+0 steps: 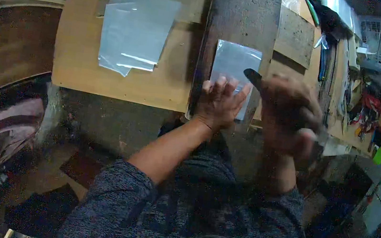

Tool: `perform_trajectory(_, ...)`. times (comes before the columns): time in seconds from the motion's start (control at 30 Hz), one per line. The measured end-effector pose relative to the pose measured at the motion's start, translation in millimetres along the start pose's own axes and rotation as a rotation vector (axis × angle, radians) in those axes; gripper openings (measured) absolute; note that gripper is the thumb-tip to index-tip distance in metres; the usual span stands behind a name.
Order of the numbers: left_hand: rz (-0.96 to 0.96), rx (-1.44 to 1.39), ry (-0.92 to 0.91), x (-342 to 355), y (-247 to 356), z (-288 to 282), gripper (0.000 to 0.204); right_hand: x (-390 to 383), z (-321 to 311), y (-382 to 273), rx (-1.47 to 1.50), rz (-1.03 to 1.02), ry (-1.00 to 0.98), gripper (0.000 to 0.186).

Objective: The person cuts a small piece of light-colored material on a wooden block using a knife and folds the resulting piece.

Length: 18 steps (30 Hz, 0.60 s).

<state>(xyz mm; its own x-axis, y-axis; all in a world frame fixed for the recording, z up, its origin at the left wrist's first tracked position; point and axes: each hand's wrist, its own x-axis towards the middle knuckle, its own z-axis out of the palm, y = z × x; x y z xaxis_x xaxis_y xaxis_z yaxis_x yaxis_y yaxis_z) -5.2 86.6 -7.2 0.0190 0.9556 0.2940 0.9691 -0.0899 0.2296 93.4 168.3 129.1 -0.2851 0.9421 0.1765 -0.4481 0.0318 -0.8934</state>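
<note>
My left hand [221,105] lies with its fingers spread on a clear, shiny plastic sheet [238,57], pressing its near part. That sheet rests on a dark, worn wooden board [244,18]. Over the sheet's right edge is my right hand [292,114], smeared by motion and closed around a dark tool [252,76]. Only the tool's blunt, rounded end sticks out toward the sheet; the rest is hidden in my grip, so its kind cannot be told. To the left, a loose stack of similar plastic sheets [137,30] lies on the tan tabletop [77,63].
A thin brown board [295,36] lies right of the dark wooden board. Further right are a heap of red and yellow scraps [374,109], a bright green object [380,154] and a white wire rack [374,35]. At lower left sits a pinkish, crumpled-looking bundle [9,126].
</note>
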Motion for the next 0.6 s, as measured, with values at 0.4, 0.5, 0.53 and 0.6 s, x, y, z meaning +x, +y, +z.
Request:
perform_trajectory(0.4,-0.001,0.024,0.017,0.3,-0.3,1.6,0.041,2.7,-20.6,1.6,-0.017,-0.09,0.008,0.066)
perform_trajectory(0.5,0.006,0.011,0.007,-11.8,4.8,-1.8,0.042,-3.8,-27.1,7.7,0.006,-0.122,0.015,0.065)
perform_trajectory(0.53,0.009,0.0,0.006,-18.8,7.3,-3.5,0.044,-5.3,-28.0,9.0,0.014,-0.13,0.02,0.065)
perform_trajectory(0.6,0.013,-0.01,0.004,-27.2,10.1,-4.2,0.046,-5.6,-27.5,9.8,0.01,-0.185,0.033,0.065)
